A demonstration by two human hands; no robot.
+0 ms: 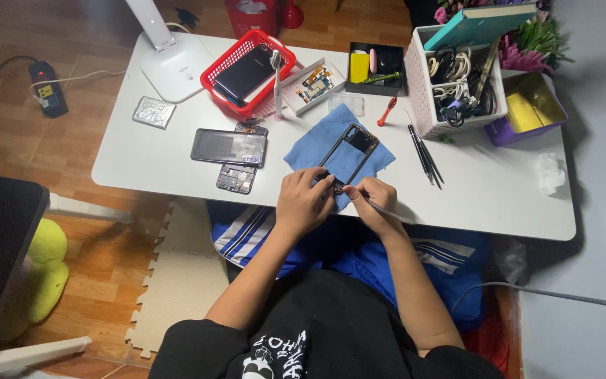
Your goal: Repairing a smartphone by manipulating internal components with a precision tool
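Hands (pixel 338 200) on black phone frame (pixel 348 152) over blue cloth (pixel 310 156), near red basket (pixel 227 64).

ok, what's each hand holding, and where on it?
Left hand grips the phone frame at its bottom end, on the blue cloth. Right hand pinches thin tweezers near the tip.

Home phone-repair desk: white table (pixel 499 196), opened phones (pixel 229 147), tool basket (pixel 457 77), foam floor mat (pixel 177 281).

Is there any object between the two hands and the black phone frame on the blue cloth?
Nothing visible does. The left hand and the right hand already meet at the near end of the black phone frame, which lies on the blue cloth. The right hand holds a thin metal tool there.
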